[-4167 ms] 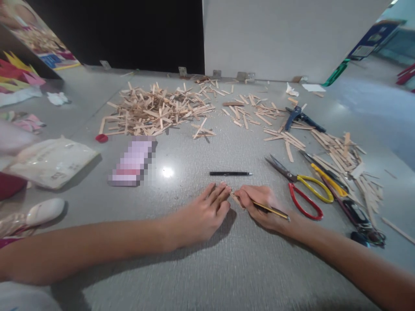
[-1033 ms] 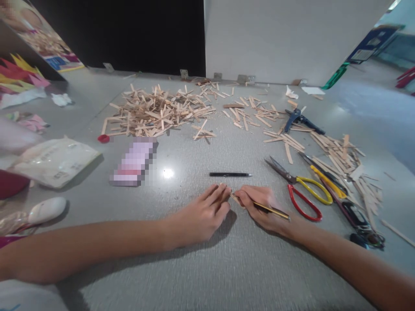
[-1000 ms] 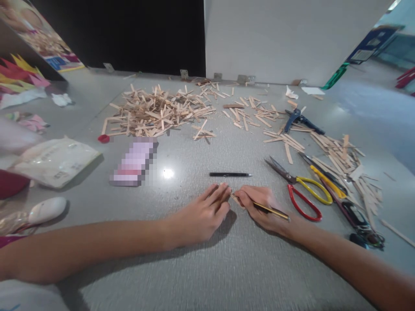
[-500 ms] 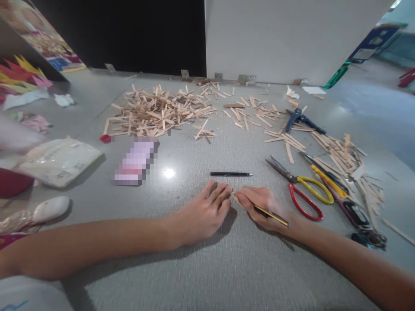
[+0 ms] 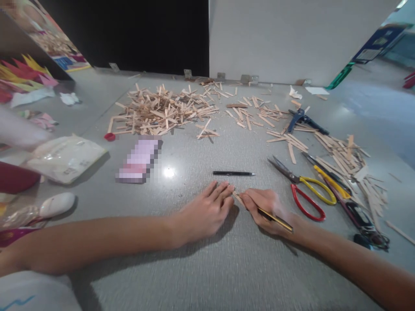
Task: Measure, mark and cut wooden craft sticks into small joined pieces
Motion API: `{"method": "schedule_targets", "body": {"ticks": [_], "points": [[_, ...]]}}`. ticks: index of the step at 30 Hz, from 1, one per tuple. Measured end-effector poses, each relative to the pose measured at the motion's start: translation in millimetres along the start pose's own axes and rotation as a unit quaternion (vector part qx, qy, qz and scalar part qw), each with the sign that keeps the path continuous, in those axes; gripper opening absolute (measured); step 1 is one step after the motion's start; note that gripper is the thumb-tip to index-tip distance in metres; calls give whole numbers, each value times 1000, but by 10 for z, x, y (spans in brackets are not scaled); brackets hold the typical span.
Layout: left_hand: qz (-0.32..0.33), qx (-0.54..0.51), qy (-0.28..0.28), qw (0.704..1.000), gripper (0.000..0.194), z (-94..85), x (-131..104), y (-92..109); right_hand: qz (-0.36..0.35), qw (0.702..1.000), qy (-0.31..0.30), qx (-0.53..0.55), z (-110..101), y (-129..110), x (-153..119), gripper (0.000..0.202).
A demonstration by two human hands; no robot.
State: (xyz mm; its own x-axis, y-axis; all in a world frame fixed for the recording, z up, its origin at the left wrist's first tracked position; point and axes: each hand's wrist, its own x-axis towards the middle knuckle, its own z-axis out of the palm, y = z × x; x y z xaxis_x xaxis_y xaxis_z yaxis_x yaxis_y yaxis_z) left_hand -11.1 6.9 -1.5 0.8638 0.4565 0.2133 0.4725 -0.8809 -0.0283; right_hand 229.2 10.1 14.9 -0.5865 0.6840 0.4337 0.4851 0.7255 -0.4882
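Note:
My left hand [image 5: 209, 208] lies on the grey table, its fingertips pressing on the far end of a small wooden stick [image 5: 238, 198]. My right hand [image 5: 266, 211] is closed round a black and yellow pencil [image 5: 275, 219], its fingertips at the near end of that stick. The pencil's tip is hidden by my fingers. Just beyond both hands lies a black pen [image 5: 233, 173]. Scissors [image 5: 301, 179] with one red and one yellow handle rest to the right of my right hand.
A large heap of wooden sticks [image 5: 162, 110] lies at the back, with more sticks [image 5: 343, 151] at the right. Blue pliers [image 5: 296, 120] and a yellow cutter [image 5: 339, 183] are among the tools there. At the left are a blurred pink item [image 5: 138, 160] and a plastic packet [image 5: 66, 157].
The whole view has shifted slightly, so things appear a little further right. Both hands keep nearly the same pose at the small stick.

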Motion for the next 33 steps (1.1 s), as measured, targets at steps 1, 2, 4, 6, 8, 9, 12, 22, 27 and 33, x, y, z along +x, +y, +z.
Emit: {"method": "schedule_targets", "body": {"ticks": [1, 2, 4, 6, 8, 9, 12, 22, 27, 33], "points": [[-1, 1, 0, 1000, 39, -2, 1, 2, -1, 1000, 1, 0, -5, -2, -3, 38], [-2, 2, -1, 1000, 38, -6, 3, 4, -1, 1000, 2, 0, -10, -4, -6, 39], [-2, 4, -4, 1000, 37, -16, 5, 7, 2, 1000, 4, -2, -19, -10, -13, 41], [-4, 7, -14, 1000, 38, -26, 5, 8, 4, 1000, 3, -8, -26, -16, -16, 43], [-6, 11, -22, 1000, 38, -33, 4, 8, 3, 1000, -1, -12, -32, -19, -17, 43], [-7, 12, -24, 1000, 39, -35, 4, 7, 2, 1000, -3, -11, -35, -19, -16, 43], [-8, 16, -24, 1000, 38, -38, 7, 5, 4, 1000, -2, 5, -39, -14, -18, 42], [17, 27, 35, 999, 33, -30, -12, 11, 44, 998, 23, 50, -20, -8, -71, 51], [16, 18, 38, 999, 34, -22, -32, 22, 50, 995, 64, 59, -30, -30, -85, 58], [2, 79, 29, 996, 29, -79, -46, 33, 150, 975, 132, 100, -65, -49, -62, 59]]}}
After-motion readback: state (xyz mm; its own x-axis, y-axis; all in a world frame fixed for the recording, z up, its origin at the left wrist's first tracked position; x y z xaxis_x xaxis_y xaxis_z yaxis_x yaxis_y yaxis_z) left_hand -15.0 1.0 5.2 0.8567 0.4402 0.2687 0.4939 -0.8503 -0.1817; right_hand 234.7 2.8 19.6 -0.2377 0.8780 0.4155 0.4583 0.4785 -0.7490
